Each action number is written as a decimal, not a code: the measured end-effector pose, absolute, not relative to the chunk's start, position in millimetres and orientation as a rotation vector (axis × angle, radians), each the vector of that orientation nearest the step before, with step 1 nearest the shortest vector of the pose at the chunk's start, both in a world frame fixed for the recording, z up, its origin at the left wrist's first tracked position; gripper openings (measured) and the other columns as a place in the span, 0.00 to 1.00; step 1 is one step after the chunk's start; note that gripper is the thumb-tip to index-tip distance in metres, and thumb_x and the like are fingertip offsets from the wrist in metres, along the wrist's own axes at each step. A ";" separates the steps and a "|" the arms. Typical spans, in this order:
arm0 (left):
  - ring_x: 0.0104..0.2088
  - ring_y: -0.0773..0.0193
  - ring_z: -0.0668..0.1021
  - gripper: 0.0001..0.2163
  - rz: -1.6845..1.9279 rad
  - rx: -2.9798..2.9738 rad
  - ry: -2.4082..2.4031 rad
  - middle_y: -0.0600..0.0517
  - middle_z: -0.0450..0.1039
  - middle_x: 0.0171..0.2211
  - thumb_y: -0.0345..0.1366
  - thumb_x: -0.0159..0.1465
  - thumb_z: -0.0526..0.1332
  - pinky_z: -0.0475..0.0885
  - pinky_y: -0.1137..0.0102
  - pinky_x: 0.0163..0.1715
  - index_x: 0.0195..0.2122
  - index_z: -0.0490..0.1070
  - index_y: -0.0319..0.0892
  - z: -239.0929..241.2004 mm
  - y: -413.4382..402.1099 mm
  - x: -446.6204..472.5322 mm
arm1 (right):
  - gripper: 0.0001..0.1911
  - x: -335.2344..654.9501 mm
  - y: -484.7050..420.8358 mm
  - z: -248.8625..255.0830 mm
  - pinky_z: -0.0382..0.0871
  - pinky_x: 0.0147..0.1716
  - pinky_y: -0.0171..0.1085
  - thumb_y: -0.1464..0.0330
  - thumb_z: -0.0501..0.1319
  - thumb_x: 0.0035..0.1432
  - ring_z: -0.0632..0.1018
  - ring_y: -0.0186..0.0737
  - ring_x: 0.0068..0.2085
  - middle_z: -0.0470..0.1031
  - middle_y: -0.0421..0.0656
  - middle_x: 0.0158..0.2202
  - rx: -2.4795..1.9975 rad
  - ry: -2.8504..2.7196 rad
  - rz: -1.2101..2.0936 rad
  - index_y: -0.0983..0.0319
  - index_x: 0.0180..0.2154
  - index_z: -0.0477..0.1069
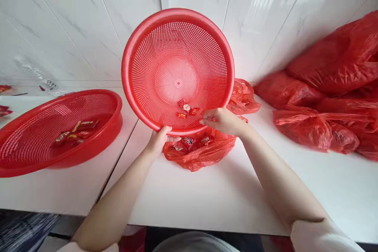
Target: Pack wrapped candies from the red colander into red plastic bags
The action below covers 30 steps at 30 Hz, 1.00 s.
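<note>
A red plastic mesh basket (178,15) is tilted up, its open side facing me. Several small red wrapped candies (186,110) lie low on its inner wall. My left hand (158,139) holds the lower rim, thumb over the edge and fingers underneath. At the lower right rim, my right hand (220,121) is closed with fingers curled just inside, beside the candies; what it pinches is hidden. Below the basket, an open red plastic bag (201,157) sits on the white table, with several wrapped pieces (186,142) showing in its mouth.
A second red basket (109,138) leans at left with several wrapped candies (78,134) inside. Filled red plastic bags (319,122) are piled at right. Another red bag (243,96) lies behind the held basket. The tiled wall (67,15) rises behind the white table (224,201).
</note>
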<state>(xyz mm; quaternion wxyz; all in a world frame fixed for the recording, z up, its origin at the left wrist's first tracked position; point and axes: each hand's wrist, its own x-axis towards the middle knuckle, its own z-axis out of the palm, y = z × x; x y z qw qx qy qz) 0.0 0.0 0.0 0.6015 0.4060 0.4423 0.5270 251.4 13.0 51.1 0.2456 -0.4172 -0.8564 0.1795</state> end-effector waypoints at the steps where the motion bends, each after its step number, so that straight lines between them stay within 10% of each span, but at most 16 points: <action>1: 0.36 0.57 0.79 0.06 1.201 0.944 1.020 0.51 0.72 0.32 0.33 0.52 0.63 0.81 0.62 0.31 0.29 0.68 0.37 1.7 -3.4 2.2 | 0.14 249.7 14.0 50.2 0.65 0.31 0.34 0.62 0.56 0.64 0.74 0.35 0.28 0.75 0.40 0.27 -1.119 -2.307 0.429 0.62 0.29 0.72; 9: 0.42 0.51 0.78 0.11 1.048 0.997 0.955 0.45 0.75 0.41 0.32 0.53 0.61 0.81 0.63 0.30 0.39 0.70 0.37 16.3 -23.4 14.4 | 0.22 226.2 9.4 36.1 0.64 0.56 0.47 0.63 0.50 0.67 0.69 0.50 0.59 0.68 0.54 0.59 -0.910 -2.506 0.432 0.64 0.58 0.65; 16: 0.40 0.51 0.79 0.10 1.087 0.926 0.955 0.45 0.75 0.37 0.33 0.53 0.61 0.81 0.62 0.30 0.36 0.70 0.35 8.1 -12.9 8.2 | 0.26 231.3 5.7 46.2 0.69 0.51 0.41 0.60 0.66 0.55 0.76 0.44 0.50 0.75 0.45 0.51 -0.814 -2.478 0.731 0.58 0.55 0.70; 30: 0.41 0.54 0.78 0.06 1.130 0.921 0.908 0.46 0.75 0.39 0.33 0.55 0.61 0.80 0.61 0.36 0.32 0.69 0.37 3.6 -8.5 4.1 | 0.16 239.8 16.8 41.6 0.73 0.43 0.42 0.65 0.56 0.62 0.78 0.45 0.43 0.80 0.42 0.41 -0.849 -2.152 0.977 0.62 0.49 0.75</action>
